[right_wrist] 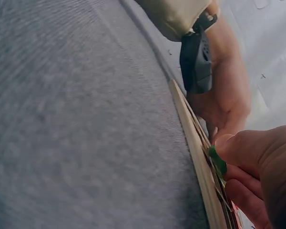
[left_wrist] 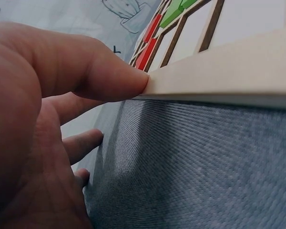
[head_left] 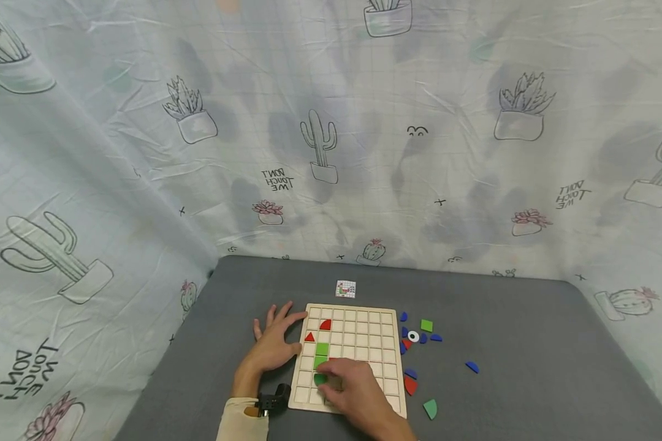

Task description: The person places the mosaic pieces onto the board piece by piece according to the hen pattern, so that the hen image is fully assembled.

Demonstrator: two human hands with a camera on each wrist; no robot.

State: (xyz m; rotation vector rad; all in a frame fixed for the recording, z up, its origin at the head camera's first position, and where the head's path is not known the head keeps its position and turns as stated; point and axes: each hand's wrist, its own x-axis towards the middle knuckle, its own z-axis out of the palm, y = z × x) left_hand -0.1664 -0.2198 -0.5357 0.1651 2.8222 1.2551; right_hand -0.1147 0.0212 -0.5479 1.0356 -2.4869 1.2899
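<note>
A wooden grid board (head_left: 362, 317) lies on the grey table. My left hand (head_left: 274, 346) is at its left side, fingers spread; in the left wrist view the thumb (left_wrist: 117, 78) touches the board's edge. Over the lower left cells, my right hand (head_left: 358, 392) pinches a dark green quarter-circle piece (head_left: 320, 379) between thumb and finger. The right wrist view shows this green piece (right_wrist: 218, 160) at the thumb tip, low over the board. Two light green squares (head_left: 322, 349) sit above it. A red quarter circle (head_left: 325, 324) and a red triangle (head_left: 309, 337) lie in upper left cells.
Right of the board lie loose pieces: several blue half circles (head_left: 472, 367), a green square (head_left: 426, 326), a white ring piece (head_left: 413, 336), a red piece (head_left: 410, 385) and a green quarter circle (head_left: 430, 408). Behind it lies a small pattern card (head_left: 346, 289). A printed curtain (head_left: 364, 184) surrounds the table.
</note>
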